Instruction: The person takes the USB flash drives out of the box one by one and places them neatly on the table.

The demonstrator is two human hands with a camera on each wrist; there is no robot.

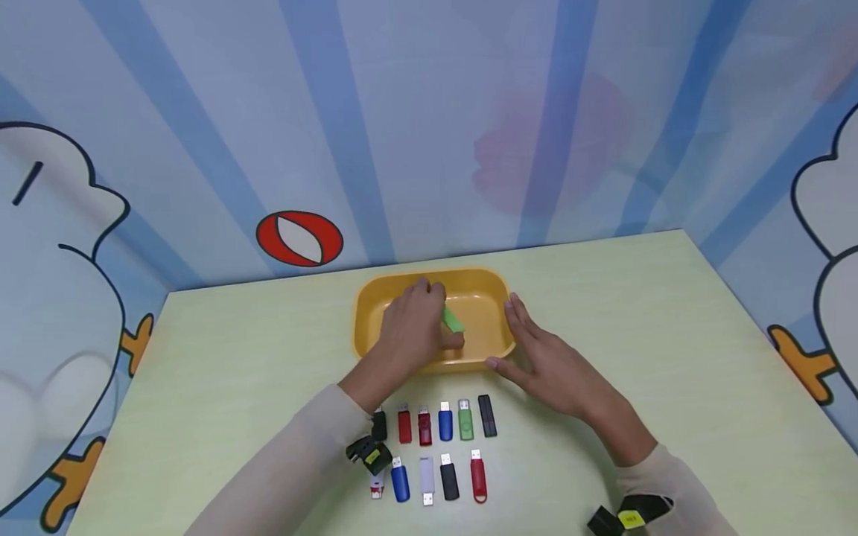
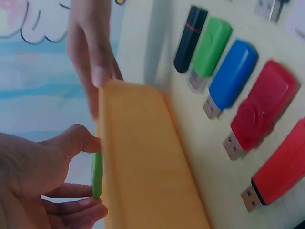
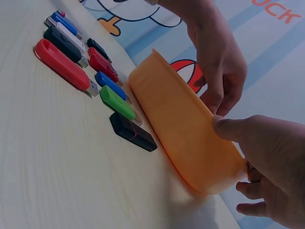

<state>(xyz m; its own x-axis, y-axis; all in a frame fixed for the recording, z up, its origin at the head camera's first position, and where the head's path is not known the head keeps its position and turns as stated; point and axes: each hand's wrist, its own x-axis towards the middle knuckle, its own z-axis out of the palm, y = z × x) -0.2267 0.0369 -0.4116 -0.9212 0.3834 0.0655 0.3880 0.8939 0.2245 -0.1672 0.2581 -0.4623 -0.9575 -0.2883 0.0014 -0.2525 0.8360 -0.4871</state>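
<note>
Inside the yellow plastic tray [image 1: 482,350], my left hand [image 1: 415,324] pinches a green USB stick [image 1: 453,321] between thumb and fingers. Part of the stick is hidden by the hand; in the left wrist view the green stick [image 2: 97,175] shows edge-on beside the tray wall. My right hand [image 1: 553,368] holds the tray at its right front corner, thumb at the front and fingers along the right side. In the right wrist view the thumb of the right hand [image 3: 274,157] lies at the rim of the tray [image 3: 181,129].
In front of the tray, several USB sticks lie in two rows, among them a black one [image 1: 488,415], a green one [image 1: 465,420] and a red one [image 1: 479,476]. The left sleeve [image 1: 302,454] partly covers the rows' left end. A patterned backdrop [image 1: 429,149] stands behind the table.
</note>
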